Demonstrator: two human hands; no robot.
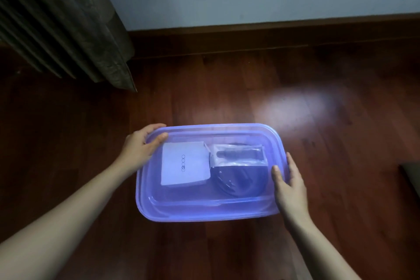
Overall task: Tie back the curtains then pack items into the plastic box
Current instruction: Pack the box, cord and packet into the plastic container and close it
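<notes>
A translucent purple plastic box (204, 213) sits on the wooden floor with its purple lid (227, 129) lying on top. Through the lid I see a white carton (184, 166), a clear packet (238, 154) with a dark item inside, and a dark round object (241, 182) below the packet. My left hand (141, 145) grips the lid's far-left corner, thumb on top. On the box's right edge rests my right hand (288, 179), fingers stretched along the rim and thumb on the lid. A dark pleated curtain (68, 18) hangs at the upper left.
Dark red wooden floor (227, 88) surrounds the box, with a bright light patch at the right. A wooden skirting board (272, 36) runs under the pale wall. A dark object (412, 177) shows at the right edge.
</notes>
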